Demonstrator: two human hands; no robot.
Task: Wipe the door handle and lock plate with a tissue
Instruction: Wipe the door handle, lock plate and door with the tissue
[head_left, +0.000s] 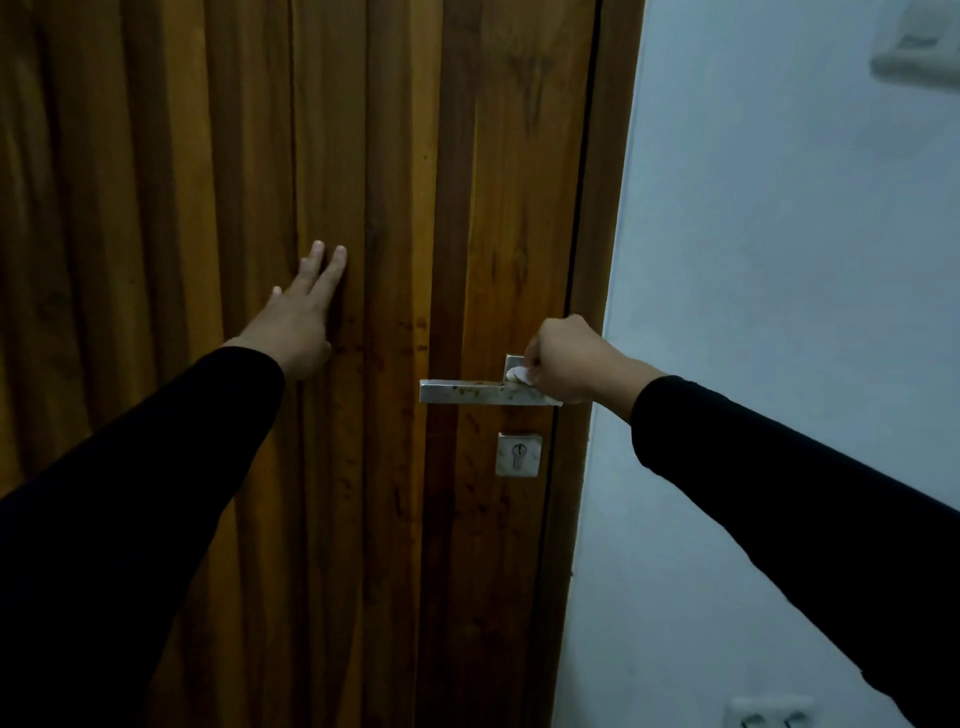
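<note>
**Our hands and arms at the door**

Our left hand (298, 317): fingers straight, palm laid flat against the surface ahead, arm stretched forward in a long black sleeve (130, 483). Our right hand (571, 361): fingers curled into a fist, pinching a small white wad at the knuckles' underside, wrist level, arm extended in a matching black sleeve (779, 478).

Long black sleeves (156, 467) — both arms

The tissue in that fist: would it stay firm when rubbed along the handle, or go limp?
Probably limp: the tissue looks crumpled into a wad in the right hand. It likely weighs almost nothing. It may snag or tear on the spotted handle.
</note>
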